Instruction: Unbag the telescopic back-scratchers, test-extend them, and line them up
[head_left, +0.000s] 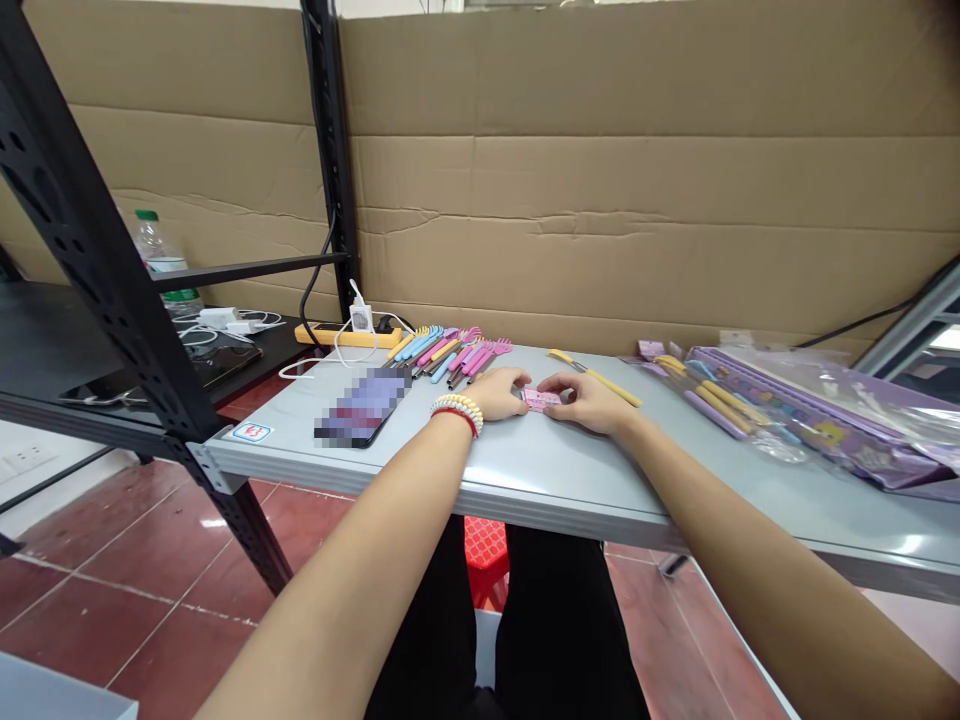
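Note:
A small flat pink piece [541, 399], printed like a card or packet, lies between my two hands just above or on the grey tabletop [525, 465]. My left hand [499, 393], with beaded bracelets at the wrist, has its fingers closed at the piece's left edge. At the right edge, my right hand [589, 402] pinches it between thumb and fingers. Just behind my right hand lies a yellow-handled stick [611, 388] with a metal middle. Slim sticks with pink, blue and yellow handles and claw-like ends [450, 355] are piled beyond my left hand.
A phone [364, 405] with a blurred screen lies left of my left arm. Behind it sit a yellow power strip [349, 335] and white charger [361, 318]. Purple plastic-wrapped packages [825, 420] and more sticks [724, 395] occupy the right. A cardboard wall [600, 180] stands behind.

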